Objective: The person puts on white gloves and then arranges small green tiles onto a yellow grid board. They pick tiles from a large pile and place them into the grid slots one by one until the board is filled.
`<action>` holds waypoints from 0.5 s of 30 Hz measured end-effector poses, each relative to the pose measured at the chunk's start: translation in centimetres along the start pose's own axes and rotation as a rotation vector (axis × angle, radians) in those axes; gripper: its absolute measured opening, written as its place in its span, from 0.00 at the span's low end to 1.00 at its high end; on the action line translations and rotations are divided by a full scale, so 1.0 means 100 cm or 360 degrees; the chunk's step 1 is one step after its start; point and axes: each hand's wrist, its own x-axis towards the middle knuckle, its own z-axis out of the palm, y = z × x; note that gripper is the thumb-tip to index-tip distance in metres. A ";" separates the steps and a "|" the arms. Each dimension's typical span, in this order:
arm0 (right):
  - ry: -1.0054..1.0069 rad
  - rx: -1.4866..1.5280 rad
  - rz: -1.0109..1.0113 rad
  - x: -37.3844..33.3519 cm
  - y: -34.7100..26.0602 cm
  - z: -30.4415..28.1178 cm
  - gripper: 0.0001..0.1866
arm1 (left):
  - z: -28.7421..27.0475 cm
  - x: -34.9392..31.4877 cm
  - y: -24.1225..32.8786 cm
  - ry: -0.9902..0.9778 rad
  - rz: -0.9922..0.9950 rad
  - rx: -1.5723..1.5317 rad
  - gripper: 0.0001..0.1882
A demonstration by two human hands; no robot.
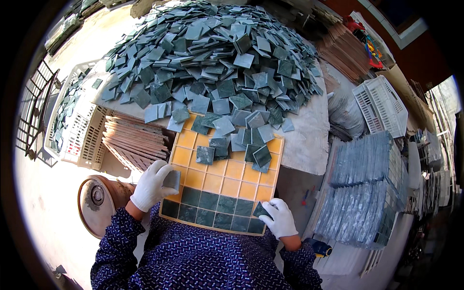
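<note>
The step in hand looks like setting square stone tiles into a yellow gridded tray [194, 179], which lies between the two hands. The right hand [282, 222] has its fingers [278, 205] pinching a dark green tile [261, 210], tilted over the right end of the second row; the left hand [150, 187] has its fingers grasping a grey tile [172, 179] at the tray's left edge (perhaps more than one; I cannot count them). Between the hands, laid tiles [209, 200] fill most of the two nearest rows. The next move seems to call for lowering the right-hand tile flat and square between the ribs. Just below the left fingers, the row's end cell looks bare, though shadow makes it uncertain. The right fingers hide one corner of their tile and part of the cell beneath. Beyond both hands, loose tiles [205, 155] cover the tray's far cells, and a heap of tiles [193, 63] buries much of the worktop [305, 145]. What supports the tray's near edge is out of sight.
</note>
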 end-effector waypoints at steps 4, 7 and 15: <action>-0.0003 -0.0150 -0.0108 0.005 -0.008 0.001 0.22 | 0.007 -0.030 -0.016 -0.0178 0.0090 -0.0021 0.33; -0.0157 -0.0178 -0.0153 0.006 -0.006 -0.009 0.23 | 0.012 -0.037 -0.013 -0.0178 0.0103 0.0047 0.31; -0.0160 -0.0107 -0.0234 0.011 0.000 -0.007 0.23 | 0.011 -0.038 -0.021 -0.0250 0.0233 -0.0010 0.30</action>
